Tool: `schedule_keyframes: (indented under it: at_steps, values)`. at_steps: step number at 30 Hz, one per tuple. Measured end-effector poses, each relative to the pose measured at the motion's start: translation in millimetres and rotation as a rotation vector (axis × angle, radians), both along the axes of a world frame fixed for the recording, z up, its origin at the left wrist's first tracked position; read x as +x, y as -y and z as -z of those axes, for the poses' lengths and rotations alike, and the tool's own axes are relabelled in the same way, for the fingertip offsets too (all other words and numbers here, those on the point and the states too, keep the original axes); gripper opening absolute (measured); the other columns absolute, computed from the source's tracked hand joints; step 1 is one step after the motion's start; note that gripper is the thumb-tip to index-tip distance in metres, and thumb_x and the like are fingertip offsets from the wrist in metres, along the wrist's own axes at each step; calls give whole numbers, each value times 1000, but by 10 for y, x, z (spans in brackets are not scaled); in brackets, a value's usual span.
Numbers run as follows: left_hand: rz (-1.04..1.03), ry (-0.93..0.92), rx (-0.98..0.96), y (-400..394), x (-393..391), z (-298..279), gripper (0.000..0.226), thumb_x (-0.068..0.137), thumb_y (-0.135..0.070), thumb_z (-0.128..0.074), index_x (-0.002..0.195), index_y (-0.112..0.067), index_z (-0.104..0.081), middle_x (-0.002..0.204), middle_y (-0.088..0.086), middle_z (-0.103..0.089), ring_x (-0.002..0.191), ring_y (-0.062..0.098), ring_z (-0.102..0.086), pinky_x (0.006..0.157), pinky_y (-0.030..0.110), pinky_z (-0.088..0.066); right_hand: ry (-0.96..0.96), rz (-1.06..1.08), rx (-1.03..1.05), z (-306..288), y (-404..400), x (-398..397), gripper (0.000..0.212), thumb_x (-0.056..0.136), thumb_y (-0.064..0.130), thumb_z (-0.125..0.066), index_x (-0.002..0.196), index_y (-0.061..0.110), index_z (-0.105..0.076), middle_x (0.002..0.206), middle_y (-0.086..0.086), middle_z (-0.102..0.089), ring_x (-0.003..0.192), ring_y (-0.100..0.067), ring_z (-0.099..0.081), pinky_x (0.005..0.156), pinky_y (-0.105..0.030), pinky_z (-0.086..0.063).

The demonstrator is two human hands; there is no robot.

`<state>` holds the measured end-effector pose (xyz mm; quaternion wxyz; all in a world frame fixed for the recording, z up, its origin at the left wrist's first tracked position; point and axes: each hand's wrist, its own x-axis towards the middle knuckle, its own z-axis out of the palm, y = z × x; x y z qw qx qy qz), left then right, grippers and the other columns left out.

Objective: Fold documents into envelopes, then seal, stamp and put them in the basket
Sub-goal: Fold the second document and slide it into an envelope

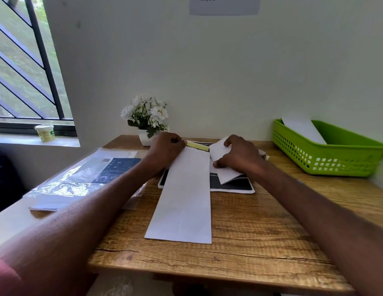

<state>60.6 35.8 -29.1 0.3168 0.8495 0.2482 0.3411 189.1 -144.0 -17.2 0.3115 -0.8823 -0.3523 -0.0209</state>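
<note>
One envelope (304, 129) already sat in the basket (327, 154) at the desk's far right corner. Left hand (167, 149) pinched the mid-desk envelope's (184, 197) yellow seal strip (198, 145); right hand (239, 155) gripped a folded document (224, 167). Sealing, stamping left.

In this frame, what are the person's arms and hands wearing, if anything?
Both forearms are bare, and so are the left hand and right hand: no gloves, watch or rings are visible. Only a bit of reddish-pink sleeve shows on the left upper arm, at the frame's bottom-left corner.
</note>
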Motion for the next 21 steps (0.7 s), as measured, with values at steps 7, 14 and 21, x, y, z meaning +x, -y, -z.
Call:
schedule_keyframes:
  at_steps: [7, 14, 21]
  values:
    - [18, 33, -24, 11, -6, -13, 22, 102, -26, -65, 93, -11, -79, 76, -3, -67, 69, 11, -57, 59, 25, -39, 52, -8, 147, -24, 3, 49, 24, 78, 14, -79, 99, 26, -78, 125, -4, -68, 108, -22, -60, 73, -26, -39]
    - [176, 210, -327, 57, -27, -53, 25, 100, -25, -68, 94, -2, -76, 88, 19, -74, 76, 26, -68, 70, 37, -55, 119, -17, 584, -212, 66, 116, 18, 86, 11, -74, 90, 28, -80, 100, 10, -73, 104, -16, -68, 93, -34, -54]
    - [214, 268, -507, 122, -25, -86, 35, 100, -28, -68, 101, 6, -73, 90, 18, -72, 75, 27, -67, 69, 33, -54, -506, -264, 886, -445, -63, 222, 16, 82, 5, -82, 90, 19, -81, 89, 3, -79, 91, -19, -74, 88, -34, -61]
